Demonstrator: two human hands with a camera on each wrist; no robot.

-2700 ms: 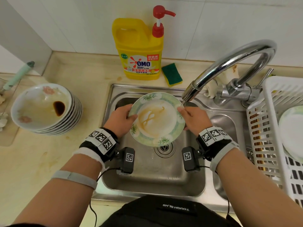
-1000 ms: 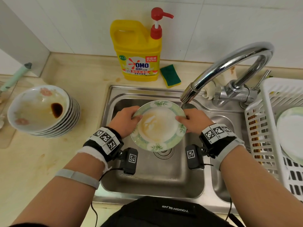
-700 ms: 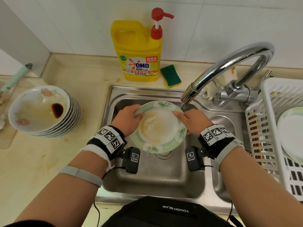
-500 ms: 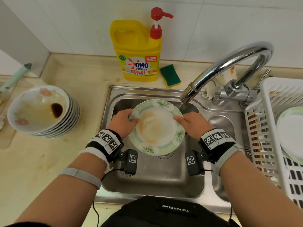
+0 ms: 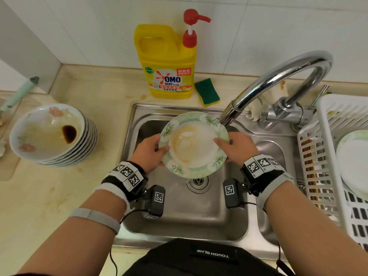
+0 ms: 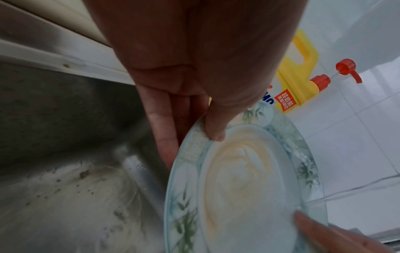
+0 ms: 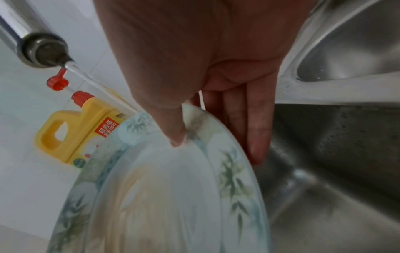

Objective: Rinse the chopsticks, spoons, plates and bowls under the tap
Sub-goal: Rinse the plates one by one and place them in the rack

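Since the earlier frame, the plate (image 5: 193, 144) was turned slightly under the tap (image 5: 229, 116), above the sink (image 5: 199, 216). It was pinched at 9 o'clock by the left hand (image 5: 149, 152) and at 3 o'clock by the right hand (image 5: 237, 148). Rigid, wet and slippery, it was judged breakable; rim holds suited it.

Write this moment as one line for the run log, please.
step: rinsing plate | left hand: grips rim | right hand: grips rim | tap: running onto rim | stain: remains
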